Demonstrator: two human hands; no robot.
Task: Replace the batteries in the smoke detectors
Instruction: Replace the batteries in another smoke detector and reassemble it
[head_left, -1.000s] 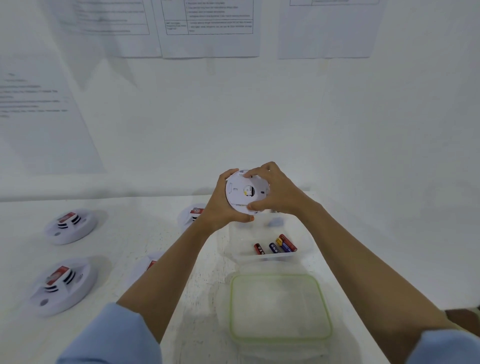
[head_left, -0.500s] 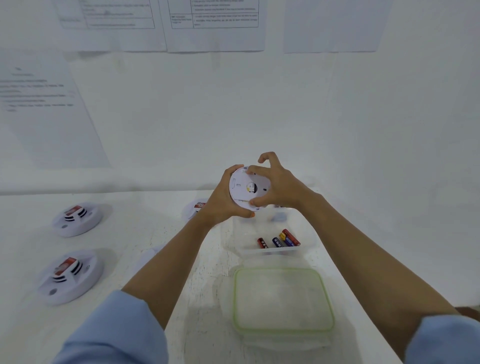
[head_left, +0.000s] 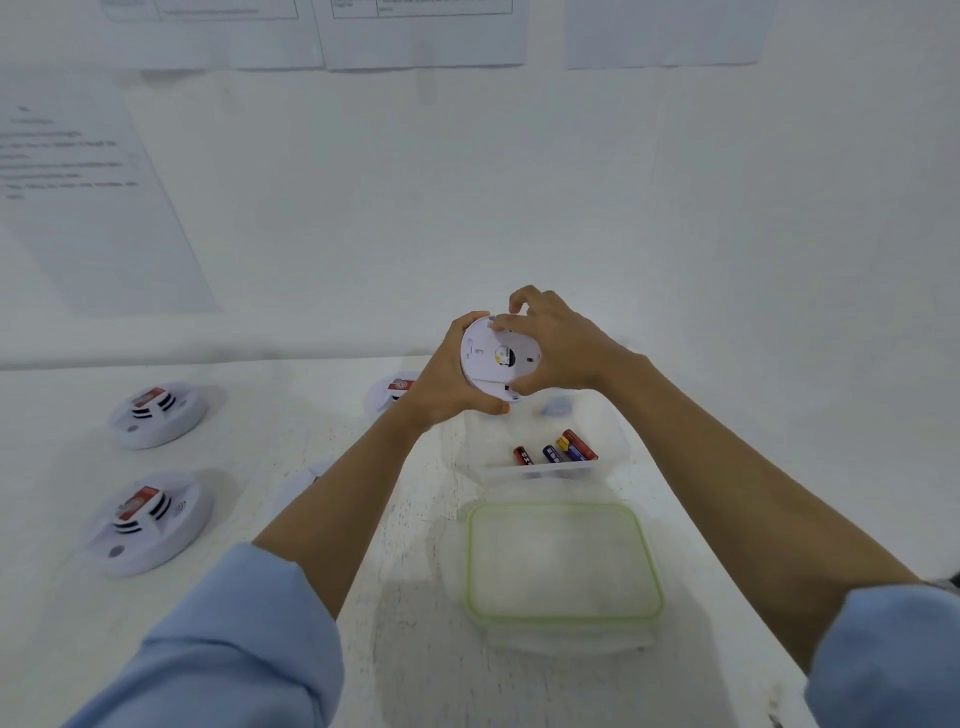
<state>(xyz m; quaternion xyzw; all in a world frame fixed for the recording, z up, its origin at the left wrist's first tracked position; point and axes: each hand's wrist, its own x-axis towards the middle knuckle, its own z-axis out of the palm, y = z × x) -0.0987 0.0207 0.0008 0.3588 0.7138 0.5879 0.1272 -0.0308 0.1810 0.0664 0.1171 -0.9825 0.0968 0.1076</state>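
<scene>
I can read no text from here. The printed sheets (head_left: 423, 31) on the wall at twelve o'clock are blurred, and the red labels on the smoke detectors (head_left: 156, 413) and batteries (head_left: 563, 449) are too small.

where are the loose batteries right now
In the head view, the batteries lie in the open clear container right of centre on the table, just below the two hands and beyond the green-rimmed lid.
</scene>
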